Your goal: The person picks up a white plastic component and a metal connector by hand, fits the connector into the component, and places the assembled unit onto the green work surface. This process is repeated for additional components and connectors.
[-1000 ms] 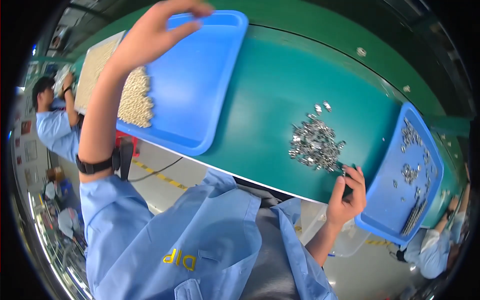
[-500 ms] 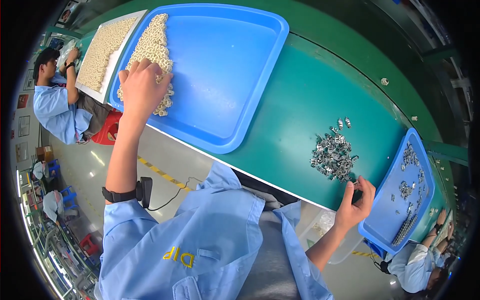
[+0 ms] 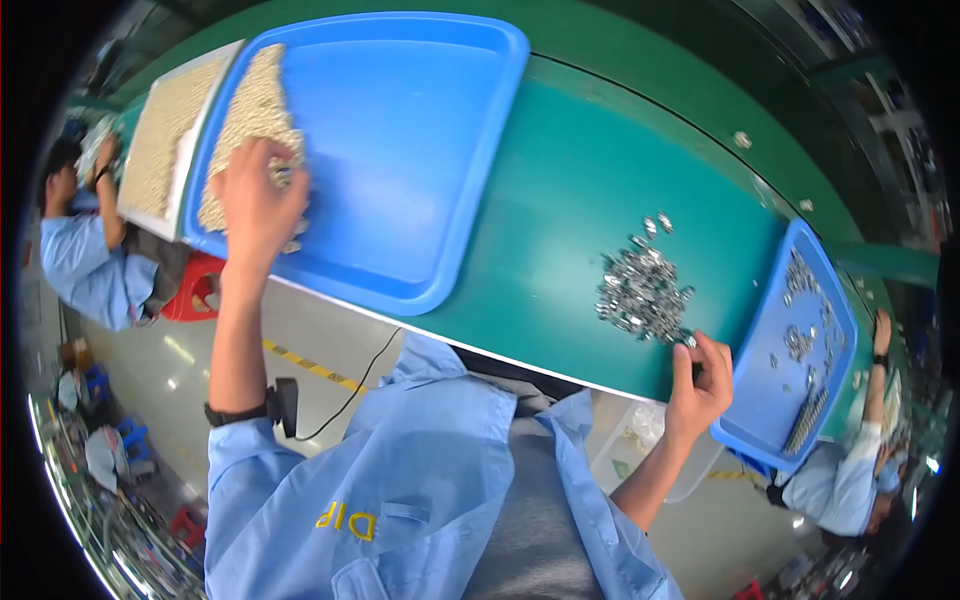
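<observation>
My left hand (image 3: pixel 258 205) reaches into a heap of small cream, ring-like parts (image 3: pixel 262 95) at the left side of a large blue tray (image 3: pixel 400 150). Its fingers are curled down among them, with the thumb towards the tray's middle; blur hides what the fingertips hold. On the right, my right hand (image 3: pixel 700 385) pinches a small silvery metal part (image 3: pixel 688 340) between thumb and fingers. This is at the near edge of a loose pile of similar metal parts (image 3: pixel 642 290) lying on the green table mat (image 3: pixel 560 220).
A smaller blue tray (image 3: pixel 735 425) with scattered and lined-up metal parts stands at the right. Beyond the large tray's left side is a white tray (image 3: pixel 184 185) of cream parts. Co-workers sit at both ends (image 3: pixel 95 265) (image 3: pixel 835 485). A clear plastic bin (image 3: pixel 610 460) stands below the table edge.
The view has shifted, so the trays and the metal pile appear farther left. My left hand stays at the cream heap; my right hand stays pinched beside the metal pile.
</observation>
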The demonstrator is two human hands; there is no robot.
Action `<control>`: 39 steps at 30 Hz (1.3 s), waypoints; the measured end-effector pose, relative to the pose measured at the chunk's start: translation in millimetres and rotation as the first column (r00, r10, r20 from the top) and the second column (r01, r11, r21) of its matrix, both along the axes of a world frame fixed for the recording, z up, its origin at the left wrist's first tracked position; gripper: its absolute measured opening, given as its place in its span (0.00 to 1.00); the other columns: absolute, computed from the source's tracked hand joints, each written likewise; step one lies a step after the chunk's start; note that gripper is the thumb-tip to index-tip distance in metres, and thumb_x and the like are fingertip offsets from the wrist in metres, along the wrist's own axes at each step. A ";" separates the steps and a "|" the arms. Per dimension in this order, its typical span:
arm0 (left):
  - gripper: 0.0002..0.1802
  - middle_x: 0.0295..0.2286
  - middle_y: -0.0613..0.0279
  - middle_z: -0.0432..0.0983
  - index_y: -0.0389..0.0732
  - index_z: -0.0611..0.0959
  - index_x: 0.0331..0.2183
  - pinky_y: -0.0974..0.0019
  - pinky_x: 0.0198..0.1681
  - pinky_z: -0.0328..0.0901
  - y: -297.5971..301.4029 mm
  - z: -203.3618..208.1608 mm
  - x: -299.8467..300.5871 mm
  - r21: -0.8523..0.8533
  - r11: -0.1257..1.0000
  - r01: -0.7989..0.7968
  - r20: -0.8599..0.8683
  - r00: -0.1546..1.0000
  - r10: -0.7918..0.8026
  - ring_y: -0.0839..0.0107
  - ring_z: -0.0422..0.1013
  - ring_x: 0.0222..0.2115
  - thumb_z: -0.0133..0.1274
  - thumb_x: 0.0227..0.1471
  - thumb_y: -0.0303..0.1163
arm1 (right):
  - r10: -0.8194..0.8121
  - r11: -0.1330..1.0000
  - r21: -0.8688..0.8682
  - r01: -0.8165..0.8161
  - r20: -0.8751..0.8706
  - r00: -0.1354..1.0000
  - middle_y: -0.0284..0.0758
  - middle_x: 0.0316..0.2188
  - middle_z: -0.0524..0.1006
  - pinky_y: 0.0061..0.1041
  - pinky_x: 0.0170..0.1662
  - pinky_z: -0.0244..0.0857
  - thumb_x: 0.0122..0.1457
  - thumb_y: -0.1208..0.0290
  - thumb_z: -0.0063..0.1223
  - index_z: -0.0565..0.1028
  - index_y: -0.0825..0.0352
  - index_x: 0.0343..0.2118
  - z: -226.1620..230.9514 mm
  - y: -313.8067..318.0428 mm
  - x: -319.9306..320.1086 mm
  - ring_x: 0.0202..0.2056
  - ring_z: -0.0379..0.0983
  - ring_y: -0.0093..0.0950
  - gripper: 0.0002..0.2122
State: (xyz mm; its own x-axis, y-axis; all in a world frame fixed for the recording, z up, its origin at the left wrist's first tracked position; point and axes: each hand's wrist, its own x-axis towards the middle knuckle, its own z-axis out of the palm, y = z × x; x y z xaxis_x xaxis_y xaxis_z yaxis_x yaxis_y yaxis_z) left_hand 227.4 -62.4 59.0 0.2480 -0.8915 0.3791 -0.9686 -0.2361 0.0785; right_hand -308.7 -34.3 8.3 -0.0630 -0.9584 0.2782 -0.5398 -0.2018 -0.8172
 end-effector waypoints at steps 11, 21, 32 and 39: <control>0.10 0.43 0.47 0.79 0.31 0.77 0.43 0.62 0.50 0.69 21.9 -4.1 -105.8 -0.280 0.910 0.307 -0.786 0.471 -0.400 0.64 0.74 0.42 0.52 0.59 0.20 | 0.167 0.985 -0.028 -0.171 0.411 0.896 0.45 0.34 0.83 0.25 0.37 0.74 0.63 0.88 0.57 0.82 0.78 0.46 48.2 -13.3 49.4 0.31 0.82 0.30 0.10; 0.15 0.37 0.52 0.75 0.27 0.78 0.49 0.66 0.41 0.67 8.2 5.3 -216.9 -0.541 0.684 0.489 -0.834 -0.419 -0.360 0.68 0.72 0.36 0.47 0.64 0.25 | 0.490 0.819 -0.445 -0.362 0.215 0.845 0.47 0.31 0.83 0.32 0.35 0.74 0.55 0.88 0.63 0.83 0.78 0.41 73.4 -28.4 82.4 0.28 0.81 0.33 0.10; 0.16 0.40 0.48 0.75 0.27 0.81 0.47 0.63 0.41 0.69 7.8 7.7 -222.4 -0.572 0.693 0.439 -0.811 -0.427 -0.399 0.65 0.73 0.37 0.46 0.66 0.28 | 0.408 0.702 -0.638 -0.318 -0.006 0.913 0.38 0.27 0.80 0.28 0.31 0.71 0.42 0.80 0.64 0.83 0.73 0.30 91.7 -50.6 112.5 0.23 0.74 0.29 0.09; 0.15 0.40 0.43 0.76 0.28 0.82 0.45 0.63 0.41 0.71 11.0 10.8 -224.6 -0.635 0.623 0.456 -0.772 -0.375 -0.513 0.64 0.75 0.35 0.46 0.67 0.29 | 0.489 0.737 -0.571 -0.362 0.081 0.868 0.38 0.29 0.81 0.29 0.31 0.71 0.41 0.82 0.66 0.84 0.72 0.31 94.4 -39.9 113.3 0.23 0.74 0.29 0.11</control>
State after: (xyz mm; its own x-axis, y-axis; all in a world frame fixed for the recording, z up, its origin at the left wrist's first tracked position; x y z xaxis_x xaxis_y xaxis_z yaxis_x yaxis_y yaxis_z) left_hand 2.8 -51.4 69.8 -0.1939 -0.9065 0.3751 0.3190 0.3033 0.8979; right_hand -195.5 -74.2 102.7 0.1975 -0.6072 0.7696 -0.1186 -0.7941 -0.5961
